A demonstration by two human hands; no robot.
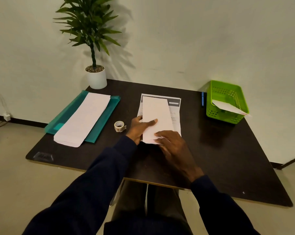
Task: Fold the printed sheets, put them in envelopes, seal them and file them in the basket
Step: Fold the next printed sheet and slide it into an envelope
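A long white folded sheet [156, 114] lies lengthwise over the stack of printed sheets [176, 107] at the table's middle. My left hand [138, 128] grips its left edge, thumb on top. My right hand [172, 143] presses down on its near end with the fingers. A pile of white envelopes [84, 117] rests on a teal folder [72, 114] to the left. The green basket [228, 92] stands at the far right with one white envelope [228, 106] leaning in it. A tape roll [119, 126] sits just left of my left hand.
A potted plant in a white pot [96, 78] stands at the table's back left corner by the wall. A blue pen [202, 99] lies beside the basket's left side. The dark table [228, 150] ends near my knees at the front edge.
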